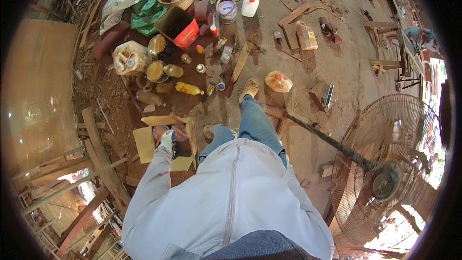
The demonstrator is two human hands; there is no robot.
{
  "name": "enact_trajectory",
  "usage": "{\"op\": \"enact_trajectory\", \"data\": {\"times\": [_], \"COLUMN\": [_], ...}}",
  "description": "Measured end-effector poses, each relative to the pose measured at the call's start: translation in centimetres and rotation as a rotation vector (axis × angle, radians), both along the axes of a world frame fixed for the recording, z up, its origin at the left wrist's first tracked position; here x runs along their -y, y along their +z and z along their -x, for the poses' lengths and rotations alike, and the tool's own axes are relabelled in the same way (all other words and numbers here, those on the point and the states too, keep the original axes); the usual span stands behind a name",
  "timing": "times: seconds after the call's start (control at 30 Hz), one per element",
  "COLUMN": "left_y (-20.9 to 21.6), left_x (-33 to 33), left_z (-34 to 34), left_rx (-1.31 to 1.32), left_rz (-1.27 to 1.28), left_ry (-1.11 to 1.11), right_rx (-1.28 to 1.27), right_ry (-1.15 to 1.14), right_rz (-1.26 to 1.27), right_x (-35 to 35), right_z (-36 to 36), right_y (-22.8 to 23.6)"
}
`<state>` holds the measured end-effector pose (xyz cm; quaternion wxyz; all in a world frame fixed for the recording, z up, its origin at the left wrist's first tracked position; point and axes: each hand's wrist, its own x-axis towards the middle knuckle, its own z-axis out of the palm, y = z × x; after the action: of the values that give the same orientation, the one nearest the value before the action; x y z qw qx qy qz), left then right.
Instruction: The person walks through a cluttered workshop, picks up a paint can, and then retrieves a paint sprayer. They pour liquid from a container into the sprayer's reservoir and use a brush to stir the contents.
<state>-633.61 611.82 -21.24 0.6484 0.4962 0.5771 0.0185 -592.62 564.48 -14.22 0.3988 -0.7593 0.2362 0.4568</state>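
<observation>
My left hand (167, 140), in a whitish glove, reaches down into an open cardboard box (142, 145) with its flaps spread. Reddish-brown pieces (180, 132) lie in the box beside the hand; their kind is unclear. The fingers are too small and partly hidden, so I cannot make out whether they grip anything. My right arm (308, 207) hangs along my side, and its hand is out of sight.
Bottles, tubs and cans crowd the ground ahead, among them a yellow bottle (189, 88), a red square tin (185, 37) and a white jug (250, 3). A large stand fan (386, 179) is at right. Wooden planks (107, 156) lean at left.
</observation>
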Motion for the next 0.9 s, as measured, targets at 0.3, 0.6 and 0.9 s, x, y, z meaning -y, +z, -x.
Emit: {"op": "enact_trajectory", "data": {"times": [0.3,0.6,0.9], "left_y": [6.6,14.7,1.1], "left_x": [-8.7,-9.9,-20.7], "left_z": [-34.7,-57.9,-50.4], "left_rx": [0.135,-0.030,-0.074], "left_rz": [0.315,-0.339,0.146], "left_ry": [0.199,-0.774,0.330], "right_rx": [-0.012,-0.006,0.018], "right_ry": [-0.227,-0.232,0.091], "right_rz": [-0.016,-0.103,-0.257], "right_x": [0.5,-6.6,-25.1], "right_z": [-13.8,-29.7,-56.5], "right_y": [-1.3,-3.4,-5.1]}}
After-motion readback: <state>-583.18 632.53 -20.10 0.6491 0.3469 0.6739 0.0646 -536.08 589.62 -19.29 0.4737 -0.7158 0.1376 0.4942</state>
